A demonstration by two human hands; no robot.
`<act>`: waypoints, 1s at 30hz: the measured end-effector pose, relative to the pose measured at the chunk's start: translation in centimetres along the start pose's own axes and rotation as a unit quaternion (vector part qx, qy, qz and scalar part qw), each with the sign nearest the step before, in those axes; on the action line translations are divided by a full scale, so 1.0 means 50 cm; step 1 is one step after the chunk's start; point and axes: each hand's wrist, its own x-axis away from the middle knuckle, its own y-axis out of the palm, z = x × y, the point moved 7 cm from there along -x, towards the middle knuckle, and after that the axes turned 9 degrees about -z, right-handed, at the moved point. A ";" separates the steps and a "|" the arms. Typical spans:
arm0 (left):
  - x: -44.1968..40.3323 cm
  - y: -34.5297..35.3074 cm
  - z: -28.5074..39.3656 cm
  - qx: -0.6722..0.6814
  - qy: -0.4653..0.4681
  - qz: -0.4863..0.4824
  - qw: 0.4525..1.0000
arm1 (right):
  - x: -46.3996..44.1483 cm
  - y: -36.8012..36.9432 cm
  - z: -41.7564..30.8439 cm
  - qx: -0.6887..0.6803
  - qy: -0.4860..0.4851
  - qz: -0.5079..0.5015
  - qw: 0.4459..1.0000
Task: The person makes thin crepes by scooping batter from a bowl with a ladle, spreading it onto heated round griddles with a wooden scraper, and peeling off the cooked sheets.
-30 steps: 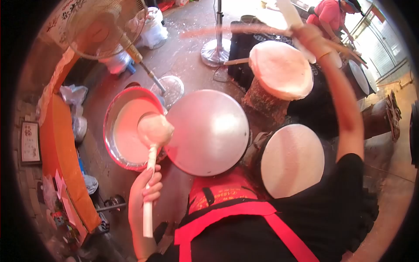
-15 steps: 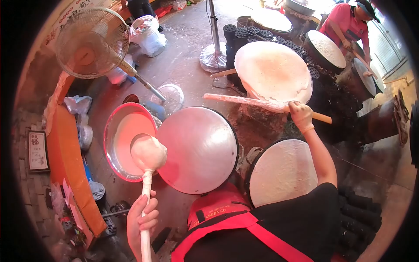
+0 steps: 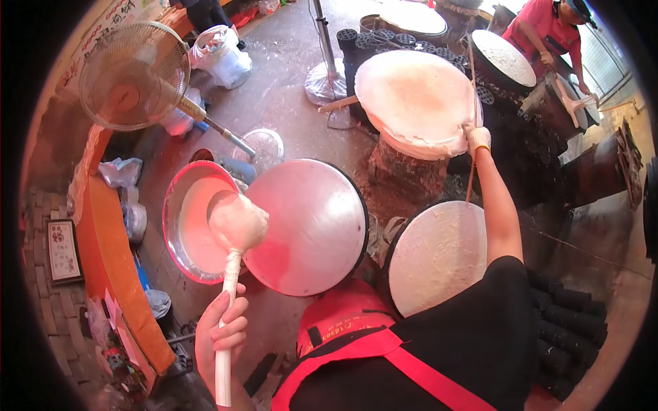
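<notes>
My left hand (image 3: 223, 330) is closed round the pale handle of a ladle (image 3: 238, 220). Its batter-coated bowl hangs over the near side of a red-rimmed basin (image 3: 168, 236) of pale batter. At the right edge of a stack of thin round pancakes (image 3: 410, 99), my right hand (image 3: 479, 139) grips a long flat wooden spatula (image 3: 471, 177), seen nearly edge-on. Beside the basin lies a bare round griddle (image 3: 307, 226). Below my right forearm, a second griddle carries a spread pale pancake (image 3: 439, 257).
A standing fan (image 3: 133, 75) rises at the left, beside an orange counter (image 3: 113, 253). Coal briquettes (image 3: 404, 40) surround the pancake stack's far side, with more dark cylinders (image 3: 565, 322) at lower right. A co-worker in red (image 3: 545, 31) spreads over griddles at upper right.
My right hand has moved up slightly to the pancake stack's edge, and the spatula has swung from crosswise to pointing away from me. The ladle stays over the basin.
</notes>
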 end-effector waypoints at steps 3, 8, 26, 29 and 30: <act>-0.004 -0.001 -0.007 0.012 0.001 -0.004 1.000 | 0.087 0.015 -0.019 -0.029 -0.005 0.035 0.999; -0.015 -0.001 -0.002 -0.006 0.009 -0.010 1.000 | 0.174 0.005 -0.086 -0.008 -0.056 0.065 0.996; -0.042 0.017 -0.020 0.021 0.038 -0.005 0.999 | -0.219 0.021 -0.016 -0.181 0.035 -0.015 0.983; -0.057 0.019 -0.026 0.036 0.028 -0.011 0.999 | -0.235 0.004 -0.009 -0.052 -0.010 0.073 0.996; -0.060 0.021 -0.028 0.038 0.020 -0.012 0.999 | -0.150 -0.037 -0.048 -0.006 -0.051 0.117 0.992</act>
